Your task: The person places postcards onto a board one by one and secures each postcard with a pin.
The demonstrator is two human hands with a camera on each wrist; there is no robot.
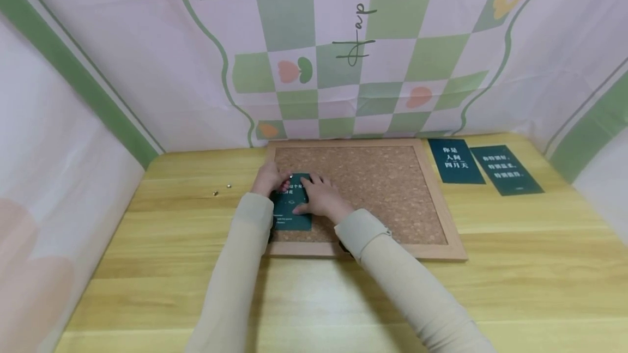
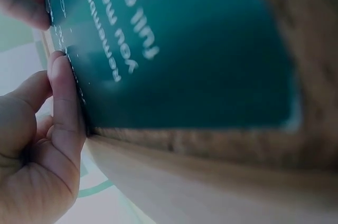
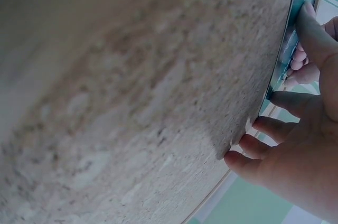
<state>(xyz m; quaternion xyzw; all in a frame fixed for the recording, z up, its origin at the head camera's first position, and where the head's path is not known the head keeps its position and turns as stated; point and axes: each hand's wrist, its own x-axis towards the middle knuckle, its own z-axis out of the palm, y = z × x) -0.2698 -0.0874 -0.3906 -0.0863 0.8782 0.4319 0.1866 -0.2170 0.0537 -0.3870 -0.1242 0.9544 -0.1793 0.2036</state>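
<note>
A dark green card [image 1: 294,217] with white lettering lies on the left part of a cork board [image 1: 378,195] in a wooden frame. At the card's upper left, my left hand [image 1: 269,178] has its fingers bent, with a small silver pin [image 1: 291,176] at the fingertips; it appears pinched. In the left wrist view, the left hand [image 2: 47,139] is at the card's far edge. My right hand [image 1: 321,196] rests with spread fingers across the card's right edge. The right wrist view shows its thumb [image 3: 311,31] on the card and other fingertips touching the cork.
Two more green cards, one printed card [image 1: 456,170] and another [image 1: 512,178], lie right of the board. Two small silver pins [image 1: 229,186] lie on the wooden table [image 1: 162,244] to its left. A checked cloth [image 1: 338,91] hangs directly behind the board.
</note>
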